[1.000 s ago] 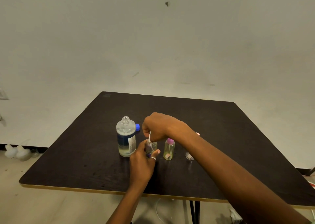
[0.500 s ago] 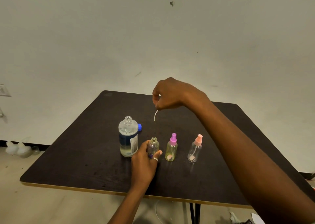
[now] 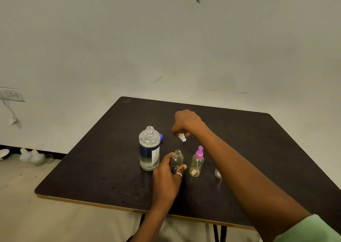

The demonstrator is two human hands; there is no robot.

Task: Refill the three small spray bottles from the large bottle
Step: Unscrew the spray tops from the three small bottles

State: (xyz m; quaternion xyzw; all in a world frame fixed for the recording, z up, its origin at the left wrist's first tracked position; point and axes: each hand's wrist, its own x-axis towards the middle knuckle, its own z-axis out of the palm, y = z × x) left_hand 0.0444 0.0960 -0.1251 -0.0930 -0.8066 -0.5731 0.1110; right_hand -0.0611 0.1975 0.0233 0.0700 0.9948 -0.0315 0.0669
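Dark table [image 3: 103,168] against a bare grey wall, a socket [image 3: 12,94] far off to the left of the large bottle [image 3: 149,149]; that bottle stands uncapped and upright, part full of clear liquid, its blue cap [image 3: 161,137] peeking out just behind its shoulder.

And here is the change: half a second ago the right hand [image 3: 186,123] was up high with the pump's dip tube dangling free; now it has dropped low, behind and to the right of the large bottle, fingers curled down and pinching the white spray head [image 3: 181,137]; whether the head already touches the tabletop I cannot tell, and the tube itself is lost under the hand.

The left hand [image 3: 166,177] has not budged; its fingers are wrapped round the open small bottle [image 3: 177,159], just to the right of the large bottle, holding it upright with its threaded neck bare.

Further right of the large bottle stands the purple-topped bottle [image 3: 197,164], pump on, yellowish liquid inside; beyond it the third small bottle [image 3: 218,174] shows only its base past the forearm.

So, my read: the first bottle is opened and ready; the head looks about to be parked, which would free the right hand to fetch the large bottle and pour; two bottles remain capped, so the job is early.
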